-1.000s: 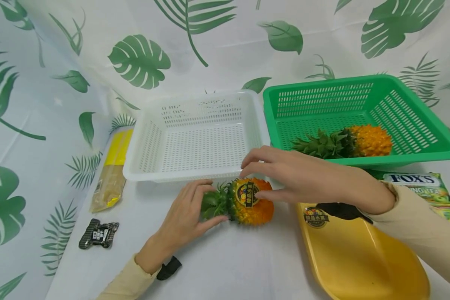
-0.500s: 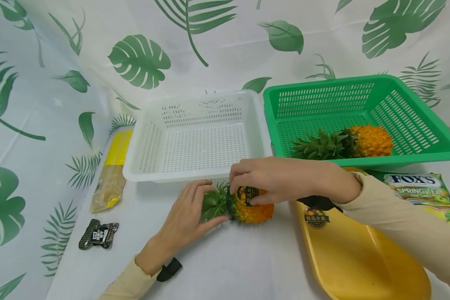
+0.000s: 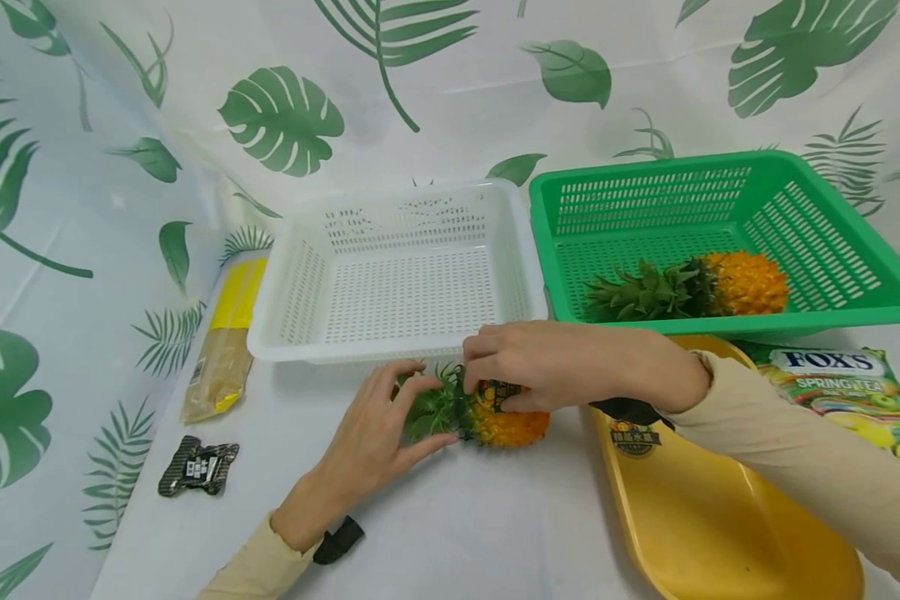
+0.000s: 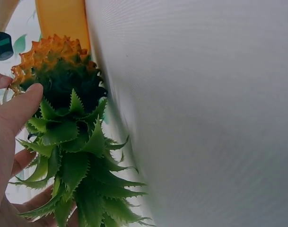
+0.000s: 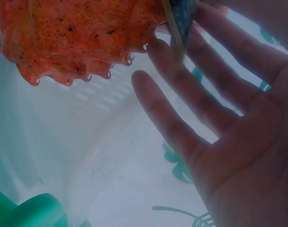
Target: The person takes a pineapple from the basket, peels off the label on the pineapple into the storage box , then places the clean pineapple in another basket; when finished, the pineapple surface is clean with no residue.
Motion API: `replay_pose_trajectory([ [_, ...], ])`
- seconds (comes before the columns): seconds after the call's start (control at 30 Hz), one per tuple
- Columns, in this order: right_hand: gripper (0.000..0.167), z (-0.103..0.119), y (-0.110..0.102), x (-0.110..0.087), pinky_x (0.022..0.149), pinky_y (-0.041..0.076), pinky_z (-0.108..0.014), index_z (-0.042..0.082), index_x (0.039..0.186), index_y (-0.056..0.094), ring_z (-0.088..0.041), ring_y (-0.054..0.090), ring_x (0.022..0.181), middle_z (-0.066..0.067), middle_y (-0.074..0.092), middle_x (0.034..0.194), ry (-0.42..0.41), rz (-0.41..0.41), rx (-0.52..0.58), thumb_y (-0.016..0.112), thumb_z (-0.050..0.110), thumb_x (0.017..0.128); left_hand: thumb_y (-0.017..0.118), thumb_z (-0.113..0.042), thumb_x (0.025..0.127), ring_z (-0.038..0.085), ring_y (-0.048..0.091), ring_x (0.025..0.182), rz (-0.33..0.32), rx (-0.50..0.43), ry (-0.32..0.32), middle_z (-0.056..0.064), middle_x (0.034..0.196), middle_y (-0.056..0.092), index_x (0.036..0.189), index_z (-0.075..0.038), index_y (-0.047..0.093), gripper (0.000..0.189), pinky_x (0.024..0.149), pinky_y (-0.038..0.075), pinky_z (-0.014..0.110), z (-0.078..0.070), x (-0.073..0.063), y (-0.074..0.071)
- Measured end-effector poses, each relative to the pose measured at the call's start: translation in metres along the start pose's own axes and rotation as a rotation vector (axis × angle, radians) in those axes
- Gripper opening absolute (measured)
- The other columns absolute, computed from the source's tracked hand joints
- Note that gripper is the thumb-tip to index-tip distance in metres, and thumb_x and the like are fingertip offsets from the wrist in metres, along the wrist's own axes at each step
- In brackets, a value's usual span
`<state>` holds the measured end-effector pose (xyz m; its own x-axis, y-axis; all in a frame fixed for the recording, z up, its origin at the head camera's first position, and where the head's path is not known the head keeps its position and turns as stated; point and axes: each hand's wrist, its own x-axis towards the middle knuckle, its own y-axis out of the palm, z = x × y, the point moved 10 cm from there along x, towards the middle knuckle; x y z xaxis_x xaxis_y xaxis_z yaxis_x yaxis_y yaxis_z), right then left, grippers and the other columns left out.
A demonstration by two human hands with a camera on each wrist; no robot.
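Observation:
A small orange pineapple (image 3: 517,429) with a green crown lies on its side on the white table, crown to the left. My left hand (image 3: 363,433) holds it at the crown, thumb on the near side and fingers behind the leaves, as the left wrist view shows. Over the fruit's body, my right hand (image 3: 562,362) has its thumb and fingertips at a black-and-gold sticker (image 3: 497,393). In the right wrist view this sticker (image 5: 181,26) is seen edge-on, standing out from the fruit between the fingers. How much of it still adheres cannot be seen.
A white basket (image 3: 270,342) stands behind the hands. Right of it, a green basket (image 3: 855,312) holds another pineapple (image 3: 746,283). A yellow tray (image 3: 727,517) bearing a similar sticker (image 3: 633,437) and a FOX'S candy bag (image 3: 840,375) lie right. Left are a yellow-topped packet (image 3: 228,333) and black wrapper (image 3: 197,467).
My right hand has come down and left onto the pineapple, its fingers closing in at the sticker. The left hand has kept its hold on the crown.

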<state>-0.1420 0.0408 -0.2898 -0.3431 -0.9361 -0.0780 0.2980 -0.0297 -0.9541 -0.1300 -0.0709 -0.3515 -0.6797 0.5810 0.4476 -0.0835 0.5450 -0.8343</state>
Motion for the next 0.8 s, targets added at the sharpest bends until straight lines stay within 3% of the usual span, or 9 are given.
replay_pose_trajectory([
  [0.43,0.021,0.005,-0.008,-0.003,0.082,0.057,-0.030,0.011,0.110,0.075,-0.015,0.063,0.092,0.001,0.060,0.107,-0.017,-0.073,-0.028,0.084,0.009,0.090,0.091,-0.041,0.081,0.034,0.058,0.122,-0.005,0.002,0.006,0.018,0.136,0.055,0.129,-0.011,0.058,0.065,0.095,0.053,0.050,-0.001,0.000,0.000],
  [0.8,0.016,0.021,-0.022,-0.015,0.068,0.054,-0.021,0.015,0.090,0.070,-0.007,0.058,0.080,0.005,0.058,0.094,-0.108,-0.243,-0.051,0.079,0.001,0.093,0.092,-0.041,0.080,0.034,0.058,0.122,-0.006,0.004,-0.003,0.019,0.137,0.054,0.129,-0.011,0.057,0.067,0.096,0.053,0.050,0.001,-0.002,0.001],
])
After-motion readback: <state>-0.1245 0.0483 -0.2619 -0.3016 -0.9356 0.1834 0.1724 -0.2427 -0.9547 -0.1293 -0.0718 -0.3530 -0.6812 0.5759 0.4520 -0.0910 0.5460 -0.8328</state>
